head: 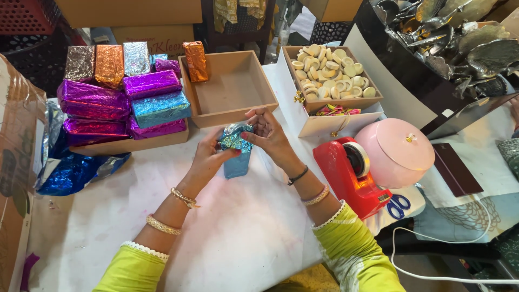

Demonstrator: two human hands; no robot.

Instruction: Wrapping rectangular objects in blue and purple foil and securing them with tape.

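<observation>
A small packet half wrapped in shiny blue foil (236,151) stands on end on the white table (238,238). My left hand (208,157) grips its left side. My right hand (267,135) pinches the crumpled foil at its top. Just behind them sits an empty brown tray (230,89) with an orange foil packet (195,60) leaning on its left rim. To the left, a flat tray (130,145) carries several packets wrapped in purple, blue, orange and silver foil (154,108).
A red tape dispenser (351,173) and a pink round lidded box (397,151) stand right of my hands, blue-handled scissors (399,205) below them. A white box holds pale round pieces (331,70). Loose blue foil (70,173) lies at the left by a cardboard carton (16,162).
</observation>
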